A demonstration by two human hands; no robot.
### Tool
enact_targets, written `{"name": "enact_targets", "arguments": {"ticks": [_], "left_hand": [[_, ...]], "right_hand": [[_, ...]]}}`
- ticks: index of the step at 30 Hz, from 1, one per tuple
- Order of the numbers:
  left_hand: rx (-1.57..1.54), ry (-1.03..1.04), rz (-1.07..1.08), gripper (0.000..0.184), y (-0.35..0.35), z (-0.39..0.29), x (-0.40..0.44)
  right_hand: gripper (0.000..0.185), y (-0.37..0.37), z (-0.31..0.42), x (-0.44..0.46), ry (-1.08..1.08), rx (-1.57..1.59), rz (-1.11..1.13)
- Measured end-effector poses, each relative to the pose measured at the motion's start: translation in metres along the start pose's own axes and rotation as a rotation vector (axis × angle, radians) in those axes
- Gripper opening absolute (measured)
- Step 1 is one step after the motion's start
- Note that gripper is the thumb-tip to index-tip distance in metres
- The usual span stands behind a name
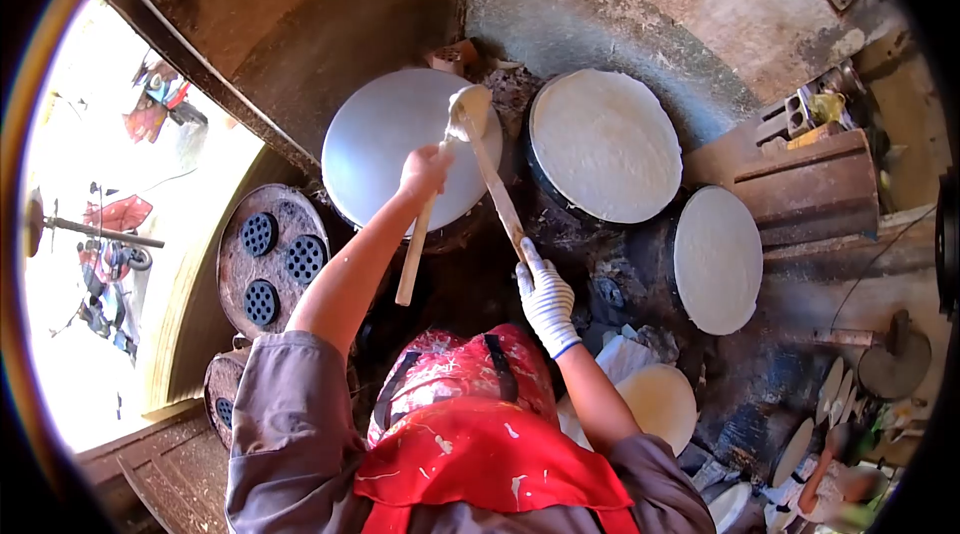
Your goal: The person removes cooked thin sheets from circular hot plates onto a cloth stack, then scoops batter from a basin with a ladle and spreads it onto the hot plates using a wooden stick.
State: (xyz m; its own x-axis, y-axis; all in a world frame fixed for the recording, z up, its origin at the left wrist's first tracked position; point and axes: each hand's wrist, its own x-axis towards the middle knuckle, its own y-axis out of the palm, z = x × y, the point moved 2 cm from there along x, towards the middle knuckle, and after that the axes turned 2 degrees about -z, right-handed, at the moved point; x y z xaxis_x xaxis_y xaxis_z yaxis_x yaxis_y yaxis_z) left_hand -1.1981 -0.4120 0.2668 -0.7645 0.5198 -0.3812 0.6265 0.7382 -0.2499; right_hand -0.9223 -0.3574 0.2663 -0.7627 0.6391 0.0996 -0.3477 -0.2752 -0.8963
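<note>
I've got left hand wrapped round a wooden handle, right gloved hand gripping a wooden stick; far ends overlap just past left fingers. Leeway leftward to round plate's rim; white-topped drum crowds right; wall beyond.

At lower centre the apron was bright red, splashed white. Near mid-frame, the glove showed grey stripes on white and a blue edge; the ladle handle above was mottled tan.
</note>
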Motion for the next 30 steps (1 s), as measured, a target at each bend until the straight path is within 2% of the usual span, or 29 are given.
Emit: {"name": "enact_targets", "arguments": {"ticks": [2,4,5,6,7,8,9,10,12,13,16,17,18,21,24,26,30], "left_hand": [[0.039,0.043,0.032,0.025,-0.003,0.001,-0.003],[0.268,0.060,-0.018,0.026,-0.007,-0.013,-0.010],[0.263,0.064,-0.009,0.026,-0.011,-0.014,-0.011],[0.396,0.150,-0.053,0.028,-0.016,-0.016,-0.011],[0.539,0.247,-0.102,0.029,-0.018,-0.017,-0.013],[0.531,0.252,-0.097,0.029,-0.021,-0.015,-0.010],[0.600,0.345,-0.126,0.030,-0.023,-0.010,-0.008],[0.671,0.436,-0.152,0.031,-0.025,-0.007,-0.008],[0.704,0.473,-0.140,0.032,-0.028,-0.001,-0.004],[0.733,0.508,-0.140,0.032,-0.031,-0.003,0.000],[0.723,0.549,-0.175,0.033,-0.037,-0.003,0.002],[0.722,0.548,-0.174,0.033,-0.040,-0.002,0.004],[0.748,0.558,-0.168,0.032,-0.041,-0.003,0.006],[0.788,0.555,-0.170,0.034,-0.043,-0.007,0.021],[0.821,0.541,-0.186,0.038,-0.046,-0.009,0.028],[0.825,0.550,-0.196,0.038,-0.051,-0.015,0.034],[0.792,0.552,-0.218,0.037,-0.061,-0.022,0.042]], "right_hand": [[0.047,0.023,0.002,-0.004,0.058,-0.044,-0.015],[0.046,0.033,0.008,-0.014,0.089,-0.047,-0.040],[0.046,0.035,0.011,-0.021,0.113,-0.043,-0.057],[0.046,0.032,0.019,-0.028,0.120,-0.062,-0.052],[0.045,0.029,0.026,-0.040,0.115,0.093,-0.161],[0.044,0.022,0.037,-0.046,0.102,0.245,-0.270],[0.041,0.018,0.050,-0.054,0.221,0.336,-0.231],[0.039,0.019,0.059,-0.056,0.245,0.394,-0.194],[0.039,0.041,0.062,-0.054,0.165,0.391,-0.296],[0.039,0.049,0.067,-0.047,0.192,0.433,-0.270],[0.041,0.074,0.079,-0.034,0.327,0.605,-0.247],[0.041,0.087,0.078,-0.030,0.315,0.564,-0.291],[0.042,0.102,0.074,-0.028,0.467,0.721,-0.238],[0.044,0.105,0.094,-0.006,0.401,0.612,-0.331],[0.042,0.123,0.108,0.011,0.467,0.650,-0.325],[0.046,0.125,0.119,0.023,0.427,0.580,-0.320],[0.047,0.132,0.136,0.054,0.419,0.630,-0.317]]}}
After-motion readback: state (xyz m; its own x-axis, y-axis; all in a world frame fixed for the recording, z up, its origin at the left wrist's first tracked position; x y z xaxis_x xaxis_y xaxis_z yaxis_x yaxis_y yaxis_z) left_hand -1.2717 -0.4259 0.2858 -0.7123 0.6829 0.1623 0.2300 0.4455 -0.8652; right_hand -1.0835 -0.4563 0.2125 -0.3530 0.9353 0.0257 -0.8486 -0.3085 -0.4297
